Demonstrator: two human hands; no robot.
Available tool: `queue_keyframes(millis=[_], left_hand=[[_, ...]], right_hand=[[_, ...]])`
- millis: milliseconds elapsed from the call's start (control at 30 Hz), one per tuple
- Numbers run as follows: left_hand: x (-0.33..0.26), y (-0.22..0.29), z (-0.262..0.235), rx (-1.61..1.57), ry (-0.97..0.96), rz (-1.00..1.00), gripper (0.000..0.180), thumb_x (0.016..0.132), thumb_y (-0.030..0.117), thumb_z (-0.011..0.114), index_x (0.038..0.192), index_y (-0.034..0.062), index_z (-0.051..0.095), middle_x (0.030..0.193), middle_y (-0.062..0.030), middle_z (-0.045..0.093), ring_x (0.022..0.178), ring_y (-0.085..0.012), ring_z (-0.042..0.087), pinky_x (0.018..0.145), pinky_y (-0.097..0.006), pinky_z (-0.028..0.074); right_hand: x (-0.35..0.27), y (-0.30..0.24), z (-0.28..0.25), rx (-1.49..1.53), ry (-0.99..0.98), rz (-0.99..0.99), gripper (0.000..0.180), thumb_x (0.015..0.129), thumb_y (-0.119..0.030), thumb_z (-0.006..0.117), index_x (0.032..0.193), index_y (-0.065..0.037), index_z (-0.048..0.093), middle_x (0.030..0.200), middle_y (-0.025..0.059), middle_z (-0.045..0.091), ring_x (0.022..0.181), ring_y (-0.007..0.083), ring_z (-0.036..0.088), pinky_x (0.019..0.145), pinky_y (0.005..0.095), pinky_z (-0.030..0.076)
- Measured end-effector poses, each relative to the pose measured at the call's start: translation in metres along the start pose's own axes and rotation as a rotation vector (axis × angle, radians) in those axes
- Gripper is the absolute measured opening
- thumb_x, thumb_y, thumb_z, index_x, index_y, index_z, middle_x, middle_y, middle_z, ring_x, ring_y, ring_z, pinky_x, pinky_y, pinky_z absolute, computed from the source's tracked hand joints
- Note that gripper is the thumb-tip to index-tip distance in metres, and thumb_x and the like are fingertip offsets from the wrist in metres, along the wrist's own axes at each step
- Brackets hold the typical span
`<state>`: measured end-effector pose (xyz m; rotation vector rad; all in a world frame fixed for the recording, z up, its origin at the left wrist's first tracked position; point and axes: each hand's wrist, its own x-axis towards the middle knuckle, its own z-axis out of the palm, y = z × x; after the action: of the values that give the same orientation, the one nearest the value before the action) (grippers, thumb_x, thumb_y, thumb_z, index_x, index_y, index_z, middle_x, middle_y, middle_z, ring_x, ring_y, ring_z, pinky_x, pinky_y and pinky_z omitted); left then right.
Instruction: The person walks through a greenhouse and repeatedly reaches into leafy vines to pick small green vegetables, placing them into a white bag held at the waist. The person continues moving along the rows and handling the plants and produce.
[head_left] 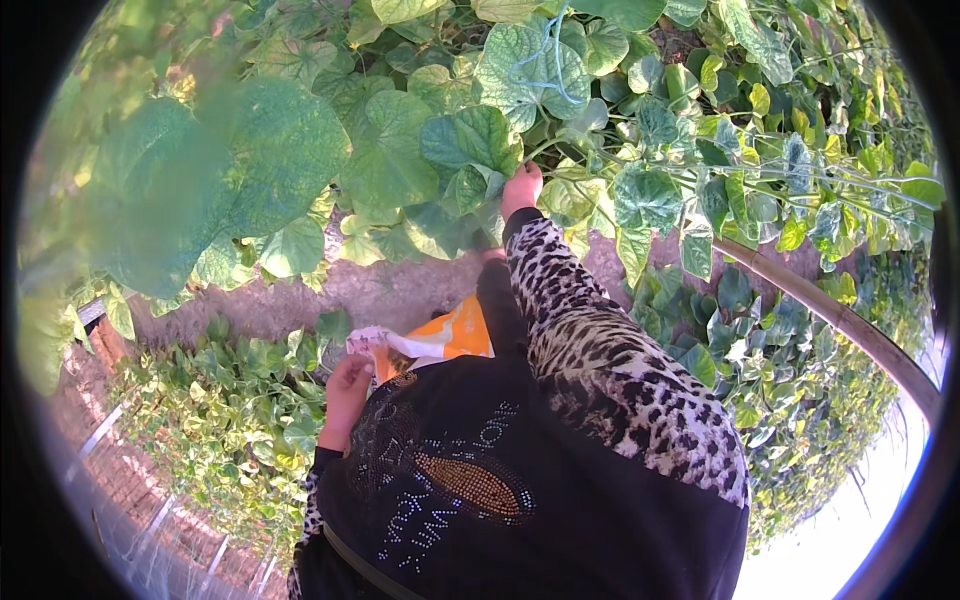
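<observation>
My right hand (523, 188) reaches forward among broad green leaves, its fingers closed beside a leaf (472, 140) and a pale vine stem (545, 147). What those fingers grip, if anything, is hidden by their own tips and the foliage. Low on the left, my left hand (347, 392) is bent in at my side, fingers pinched on the rim of an orange and white bag (462, 328). The bag hangs against my body, and its inside cannot be seen. Leopard-print sleeves with dark cuffs cover both arms.
Large leaves (270, 150) hang close on the left, blurred. Light blue twine (545, 65) loops over the leaves ahead. A curved pole (830, 310) slants down on the right. A strip of bare soil (270, 305) runs between the rows, with more leafy plants (230, 400) behind.
</observation>
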<state>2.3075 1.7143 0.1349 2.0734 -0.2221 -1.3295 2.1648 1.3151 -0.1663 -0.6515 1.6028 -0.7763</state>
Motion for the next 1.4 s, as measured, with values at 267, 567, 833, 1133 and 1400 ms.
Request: queue_keyframes(millis=[267, 567, 833, 1133, 1400], left_hand=[[0.024, 0.007, -0.011, 0.024, -0.041, 0.096, 0.013, 0.097, 0.006, 0.063, 0.109, 0.0018, 0.065, 0.102, -0.002, 0.067, 0.092, -0.0097, 0.062, 0.085, -0.026, 0.05], [0.061, 0.016, -0.025, 0.176, -0.144, 0.194, 0.018, 0.098, 0.005, 0.061, 0.116, 0.0022, 0.062, 0.101, -0.0007, 0.067, 0.092, -0.0087, 0.062, 0.082, -0.025, 0.051], [0.12, 0.039, -0.064, 0.094, -0.179, 0.395, 0.019, 0.095, 0.004, 0.063, 0.114, 0.002, 0.064, 0.103, -0.0026, 0.068, 0.096, -0.0107, 0.063, 0.087, -0.027, 0.051], [0.136, 0.079, -0.142, 0.162, -0.212, 0.728, 0.018, 0.099, 0.013, 0.062, 0.111, -0.0001, 0.066, 0.091, -0.003, 0.065, 0.085, -0.011, 0.06, 0.082, -0.026, 0.049], [0.105, 0.143, -0.182, 0.045, -0.052, 1.077, 0.031, 0.095, 0.001, 0.06, 0.126, 0.0073, 0.063, 0.123, -0.0067, 0.059, 0.105, -0.0159, 0.061, 0.091, -0.029, 0.05]], right_hand=[[0.029, -0.024, -0.04, -0.631, -0.033, -0.382, 0.03, 0.089, -0.019, 0.056, 0.107, -0.001, 0.072, 0.111, 0.0241, 0.07, 0.1, 0.0379, 0.067, 0.088, 0.041, 0.051], [-0.023, -0.066, -0.075, -1.277, -0.19, -0.339, 0.048, 0.089, -0.012, 0.053, 0.135, -0.022, 0.058, 0.105, 0.018, 0.073, 0.099, 0.0352, 0.07, 0.087, 0.0476, 0.054], [-0.086, -0.053, -0.178, -1.742, -0.045, -0.204, 0.051, 0.093, -0.042, 0.059, 0.135, -0.014, 0.058, 0.134, 0.0172, 0.06, 0.131, 0.0319, 0.052, 0.111, 0.0482, 0.036], [-0.142, -0.029, -0.159, -1.172, -0.209, -0.268, 0.044, 0.094, -0.041, 0.058, 0.12, -0.007, 0.069, 0.117, 0.0192, 0.07, 0.112, 0.0357, 0.066, 0.097, 0.0443, 0.05], [-0.285, -0.085, 0.011, -0.951, -0.61, -0.637, 0.035, 0.097, -0.028, 0.062, 0.119, -0.002, 0.067, 0.109, 0.0189, 0.071, 0.103, 0.0313, 0.069, 0.09, 0.0385, 0.053]])
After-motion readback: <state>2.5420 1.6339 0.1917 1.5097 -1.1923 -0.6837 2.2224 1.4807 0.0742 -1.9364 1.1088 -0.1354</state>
